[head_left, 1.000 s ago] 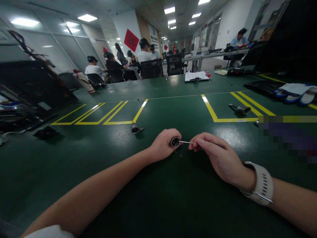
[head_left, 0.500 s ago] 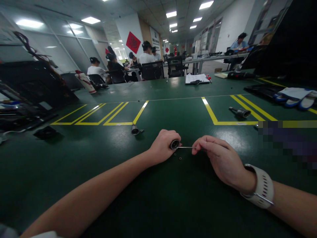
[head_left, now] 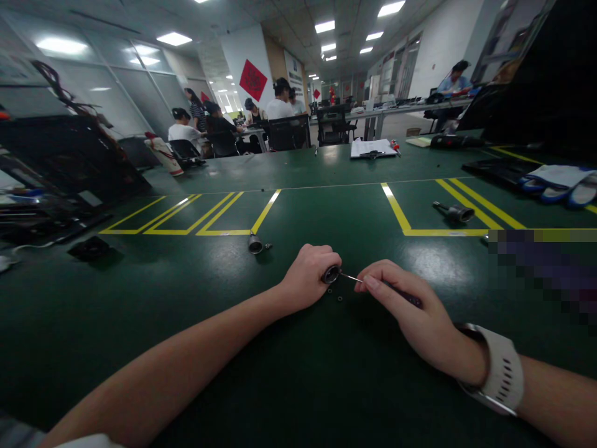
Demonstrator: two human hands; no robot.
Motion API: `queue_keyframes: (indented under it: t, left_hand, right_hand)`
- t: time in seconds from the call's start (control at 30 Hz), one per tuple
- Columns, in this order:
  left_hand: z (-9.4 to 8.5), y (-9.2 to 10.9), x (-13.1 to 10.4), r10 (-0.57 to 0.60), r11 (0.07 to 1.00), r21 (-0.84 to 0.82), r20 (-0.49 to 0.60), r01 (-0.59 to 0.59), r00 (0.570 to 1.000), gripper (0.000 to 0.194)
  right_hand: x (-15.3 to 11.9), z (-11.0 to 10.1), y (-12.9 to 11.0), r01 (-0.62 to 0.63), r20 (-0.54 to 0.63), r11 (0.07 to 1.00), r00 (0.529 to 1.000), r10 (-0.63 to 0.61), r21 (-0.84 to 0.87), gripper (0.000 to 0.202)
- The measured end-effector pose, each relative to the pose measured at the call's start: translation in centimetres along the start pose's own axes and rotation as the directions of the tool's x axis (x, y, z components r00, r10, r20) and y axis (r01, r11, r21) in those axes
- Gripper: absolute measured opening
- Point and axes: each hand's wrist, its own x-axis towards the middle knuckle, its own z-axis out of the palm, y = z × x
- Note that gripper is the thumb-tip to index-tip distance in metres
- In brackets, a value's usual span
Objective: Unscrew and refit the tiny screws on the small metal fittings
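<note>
The left hand [head_left: 308,275] is curled around a small round metal cylinder [head_left: 330,274], its open, dark-centred end facing right and ringed by a bright steel rim. The piece sits low over the green table mat [head_left: 298,373], the hand's heel resting on the mat. The right hand [head_left: 405,311] pinches a thin screwdriver [head_left: 368,283]: a fine silvery shaft runs from the fingertips to the mouth of the cylinder, and a dark handle lies under the fingers. The tip appears to meet the cylinder's rim, though the contact is too small to be sure of. A white perforated watch strap [head_left: 501,373] wraps the right wrist.

Just below the cylinder, two tiny dark ring-shaped parts [head_left: 339,298], perhaps nuts or washers, lie on the mat. Further left, near the yellow lines, stands a second small metal cylinder [head_left: 254,244] with a tiny fitting beside it. To the right, inside a yellow-taped bay, lies a grey metal socket-like tool [head_left: 454,213] on its side.

The mat is smooth, dark green and slightly glossy, catching the ceiling lights, and is marked with yellow tape lines [head_left: 219,214]. Blue-and-white gloves [head_left: 559,183] lie at the far right, and a clipboard with paper [head_left: 372,147] at the far edge. Black equipment with cables [head_left: 65,162] fills the left. Beyond, several seated people [head_left: 280,109] work at tables under fluorescent ceiling panels, with a red diamond paper decoration [head_left: 252,79] on a white pillar.
</note>
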Motion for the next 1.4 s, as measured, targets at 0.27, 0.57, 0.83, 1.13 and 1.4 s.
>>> queue_keyframes:
  t: [0.27,0.57,0.83,1.13,1.4]
  left_hand:
    - [0.1,-0.5,-0.1,-0.007,0.991,-0.132,-0.01,0.006,1.0,0.008]
    - [0.1,-0.6,0.1,-0.015,0.984,-0.176,-0.012,0.013,1.0,0.011]
    - [0.2,-0.8,0.1,-0.059,0.987,-0.154,-0.017,0.056,0.998,0.009]
    - [0.4,-0.9,0.1,-0.182,0.958,-0.235,-0.055,0.164,0.982,0.012]
    - [0.1,-0.7,0.1,-0.24,0.932,-0.297,-0.084,0.206,0.967,0.02]
  right_hand:
    - [1.1,-0.2,1.0,-0.23,0.018,0.84,0.967,0.255,0.492,0.018]
    - [1.2,-0.4,1.2,-0.243,0.03,0.763,0.959,0.282,0.6,0.017]
    - [1.2,-0.1,0.7,-0.244,0.004,0.778,0.955,0.296,0.579,0.017]
    - [0.9,-0.2,0.8,-0.273,0.067,0.87,0.961,0.269,0.41,0.021]
    - [0.6,-0.3,0.8,-0.148,-0.011,0.903,0.986,0.166,0.403,0.022]
